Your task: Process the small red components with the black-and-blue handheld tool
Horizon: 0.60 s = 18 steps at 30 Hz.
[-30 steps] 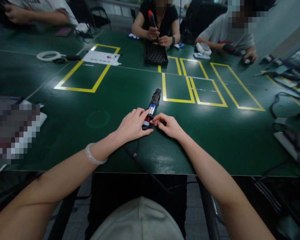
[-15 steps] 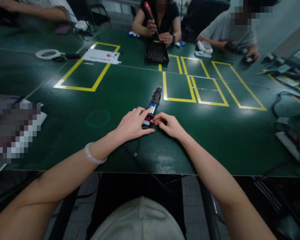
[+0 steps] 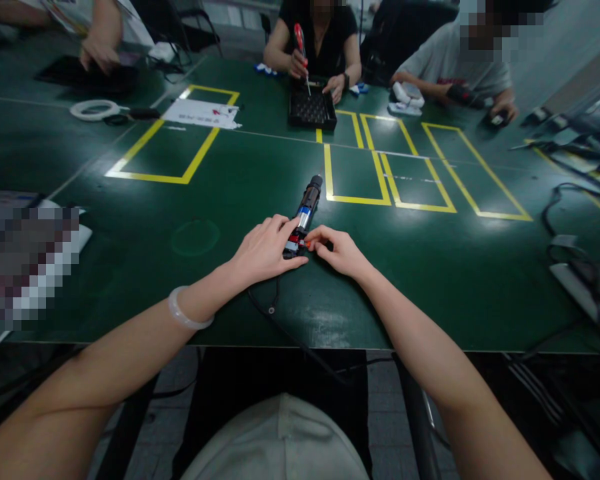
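Note:
An electric screwdriver (image 3: 309,195) with its inside exposed lies on the green table, its black tip pointing away from me. A silver and blue motor section shows in its middle, with red and pale parts nearer me. My left hand (image 3: 265,250) holds its near end from the left, the thumb stretched along the front side. Close by on the right, my right hand (image 3: 341,252) pinches a small orange piece (image 3: 308,245) at the screwdriver's side. Its exact kind is too small to tell. A black cable (image 3: 280,327) runs from under my left hand over the table edge.
Yellow tape outlines (image 3: 357,199) mark the table beyond. Across from me a person works with a red-handled screwdriver (image 3: 300,41) over a black tray (image 3: 313,123). A paper sheet (image 3: 200,113) and a white ring (image 3: 95,111) lie back left. Cables (image 3: 560,200) run along the right.
My hands and the electric screwdriver stay almost still. The person opposite has lowered the red-handled screwdriver into the black tray. At the far left another person's hand now rests on a dark flat object.

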Tool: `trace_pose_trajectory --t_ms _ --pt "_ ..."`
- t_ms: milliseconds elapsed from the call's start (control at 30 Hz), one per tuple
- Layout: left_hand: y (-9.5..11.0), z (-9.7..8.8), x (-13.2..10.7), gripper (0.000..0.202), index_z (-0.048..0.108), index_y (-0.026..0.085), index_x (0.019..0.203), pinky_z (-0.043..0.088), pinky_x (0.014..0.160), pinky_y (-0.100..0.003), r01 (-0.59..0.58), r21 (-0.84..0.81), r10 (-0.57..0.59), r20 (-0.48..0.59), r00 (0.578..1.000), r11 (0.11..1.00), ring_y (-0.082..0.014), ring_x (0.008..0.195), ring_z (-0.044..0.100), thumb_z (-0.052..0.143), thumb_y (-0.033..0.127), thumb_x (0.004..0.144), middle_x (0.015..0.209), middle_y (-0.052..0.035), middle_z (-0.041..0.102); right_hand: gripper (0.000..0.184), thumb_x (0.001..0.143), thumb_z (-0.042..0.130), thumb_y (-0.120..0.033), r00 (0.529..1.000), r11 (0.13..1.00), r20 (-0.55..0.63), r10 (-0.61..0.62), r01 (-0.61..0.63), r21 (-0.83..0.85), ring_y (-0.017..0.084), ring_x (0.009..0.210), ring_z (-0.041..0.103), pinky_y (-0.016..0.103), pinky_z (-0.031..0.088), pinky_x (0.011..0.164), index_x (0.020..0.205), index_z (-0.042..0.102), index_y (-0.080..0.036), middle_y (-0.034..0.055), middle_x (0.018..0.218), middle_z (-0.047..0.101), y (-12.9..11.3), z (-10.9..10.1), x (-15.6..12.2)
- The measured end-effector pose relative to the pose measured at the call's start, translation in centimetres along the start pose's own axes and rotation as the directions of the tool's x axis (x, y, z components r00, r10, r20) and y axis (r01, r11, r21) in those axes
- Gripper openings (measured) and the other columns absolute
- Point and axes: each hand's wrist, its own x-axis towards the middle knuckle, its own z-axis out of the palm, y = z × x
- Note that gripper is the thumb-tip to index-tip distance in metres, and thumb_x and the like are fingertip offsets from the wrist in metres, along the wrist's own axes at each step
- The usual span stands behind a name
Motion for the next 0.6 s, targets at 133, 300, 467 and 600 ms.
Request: trace_pose_trajectory --t_ms 133,300,467,600 --pt "-0.05 -0.1 0.06 0.076 0.043 0.016 0.147 0.048 0.091 -0.042 0.006 -0.006 -0.006 0.005 1.0 1.0 -0.0335 0.113 0.056 0.066 0.058 0.087 0.131 -0.0174 0.053 0.028 0.078 0.049 -0.009 1.0 1.0 0.003 -0.009 0.009 0.0 0.016 0.079 0.065 0.03 0.049 0.079 0.099 0.063 -0.019 0.0013 0.088 0.071 0.09 -0.04 0.04" --pt "-0.16 -0.27 0.04 0.081 0.042 0.017 0.148 0.047 0.091 -0.043 -0.004 -0.016 0.004 0.019 1.0 1.0 -0.0333 0.112 0.057 0.067 0.061 0.085 0.132 -0.017 0.054 0.027 0.079 0.049 -0.009 1.0 1.0 -0.001 0.001 -0.001 0.012 0.016 0.079 0.064 0.03 0.049 0.08 0.099 0.064 -0.018 0.0015 0.088 0.071 0.17 0.04 0.05" --pt "0.02 -0.19 0.02 0.08 0.041 0.017 0.149 0.048 0.089 -0.041 0.022 0.003 -0.022 0.017 1.0 1.0 -0.0326 0.111 0.058 0.066 0.06 0.087 0.132 -0.0167 0.053 0.024 0.081 0.05 -0.01 1.0 0.999 -0.009 -0.021 0.022 0.027 0.015 0.077 0.063 0.029 0.049 0.079 0.098 0.064 -0.018 0.0016 0.088 0.072 0.26 0.12 0.06" --pt "0.37 -0.13 -0.04 0.078 0.041 0.015 0.151 0.049 0.087 -0.041 0.045 0.028 -0.046 0.016 0.999 0.999 -0.0322 0.11 0.058 0.063 0.057 0.089 0.132 -0.0172 0.052 0.023 0.082 0.05 -0.011 0.999 0.999 -0.013 -0.035 0.035 0.034 0.014 0.077 0.063 0.029 0.049 0.078 0.099 0.065 -0.017 0.0016 0.088 0.071 0.42 0.15 0.1"
